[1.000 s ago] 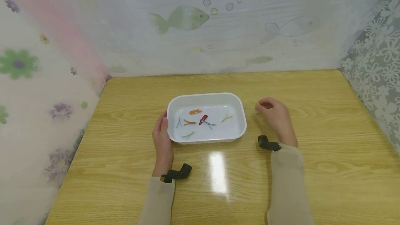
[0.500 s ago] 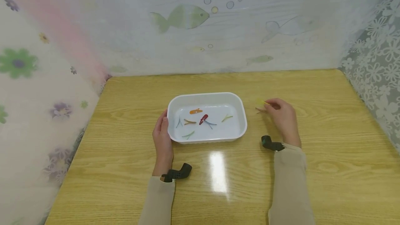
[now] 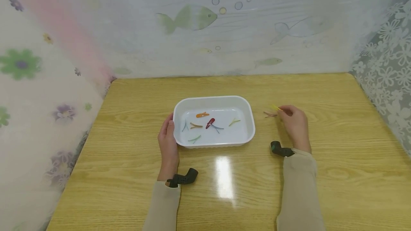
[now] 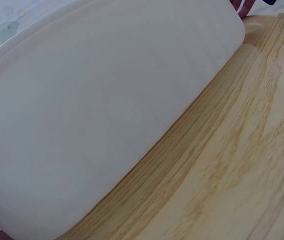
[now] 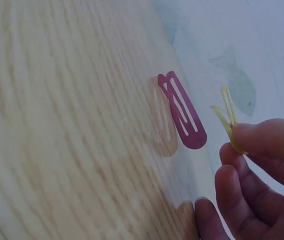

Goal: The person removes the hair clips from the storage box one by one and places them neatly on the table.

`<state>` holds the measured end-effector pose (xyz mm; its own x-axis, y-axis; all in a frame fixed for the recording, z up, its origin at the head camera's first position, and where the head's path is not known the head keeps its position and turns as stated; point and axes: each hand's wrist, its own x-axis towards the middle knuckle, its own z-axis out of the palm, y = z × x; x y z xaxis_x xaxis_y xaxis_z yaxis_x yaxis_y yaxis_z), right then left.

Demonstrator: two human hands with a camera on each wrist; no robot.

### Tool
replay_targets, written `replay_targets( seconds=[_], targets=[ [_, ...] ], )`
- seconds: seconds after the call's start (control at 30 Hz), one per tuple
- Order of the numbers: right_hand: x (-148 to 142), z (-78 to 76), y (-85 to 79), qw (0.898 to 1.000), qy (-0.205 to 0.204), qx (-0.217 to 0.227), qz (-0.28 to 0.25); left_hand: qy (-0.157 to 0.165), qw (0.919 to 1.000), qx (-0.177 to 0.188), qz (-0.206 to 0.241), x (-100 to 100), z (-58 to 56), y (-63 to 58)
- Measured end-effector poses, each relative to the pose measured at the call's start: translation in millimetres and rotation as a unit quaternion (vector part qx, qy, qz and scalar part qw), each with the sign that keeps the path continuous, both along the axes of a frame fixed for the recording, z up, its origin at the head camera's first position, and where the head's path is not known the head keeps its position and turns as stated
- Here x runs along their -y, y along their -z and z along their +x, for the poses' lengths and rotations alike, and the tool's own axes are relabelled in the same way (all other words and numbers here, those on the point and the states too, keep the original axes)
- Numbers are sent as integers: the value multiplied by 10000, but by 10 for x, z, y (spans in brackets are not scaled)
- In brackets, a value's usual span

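Observation:
My left hand (image 3: 167, 140) rests against the left end of a white plastic tub (image 3: 213, 146), thumb and fingers outside its wall. In the left wrist view, the tub's side wall (image 4: 107, 110) covers most of the picture and only a bit of that hand shows. My right hand (image 3: 294, 124) pinches a yellow snap hair clip (image 5: 229, 122) between thumb and fingers, its prongs spread apart. Just left of it, a dark red snap hair clip (image 5: 184, 112) stands on its edge on the table.
Several snap clips lie in the tub, among them an orange one (image 3: 202, 115), a dark red one (image 3: 210, 123) and a green one (image 3: 194, 139). The wooden table (image 3: 128, 159) meets a wall with fish drawings at the back. Black wrist cameras sit on both wrists.
My right hand has moved right, away from the tub, with the yellow hair clip. The dark red clip on the table now shows more fully. My left hand stays at the tub.

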<state>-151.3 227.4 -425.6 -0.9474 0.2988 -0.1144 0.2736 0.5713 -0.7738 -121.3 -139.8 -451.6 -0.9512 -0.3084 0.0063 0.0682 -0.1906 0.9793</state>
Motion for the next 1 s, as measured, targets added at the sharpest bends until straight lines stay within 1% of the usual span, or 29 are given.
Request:
replay_targets(
  seconds=[0.23, 0.37, 0.47, 0.57, 0.67, 0.83, 1.0],
  targets=[
    [-48, 25, -2, 9996, 114, 242, 30, -56, 10000, 4, 28, -8, 12, -2],
    [-53, 35, -19, 9994, -53, 324, 84, -65, 10000, 19, 8, -5, 13, -9],
    [-46, 37, -16, 9987, -218, 397, 241, -33, 10000, 52, -41, 1, 7, -17],
    [-44, 38, -9, 9979, -269, 476, 341, 31, 10000, 44, -25, 6, -1, -31],
    [-51, 37, 3, 9976, -284, 519, 350, 89, 9999, 65, 1, 4, 4, -59],
    [-71, 38, 25, 9974, -275, 559, 352, 132, 9998, 121, -36, -23, 47, -155],
    [-75, 20, 41, 9973, -271, 467, 491, 105, 9997, 183, -138, -33, 79, -201]
  ],
)
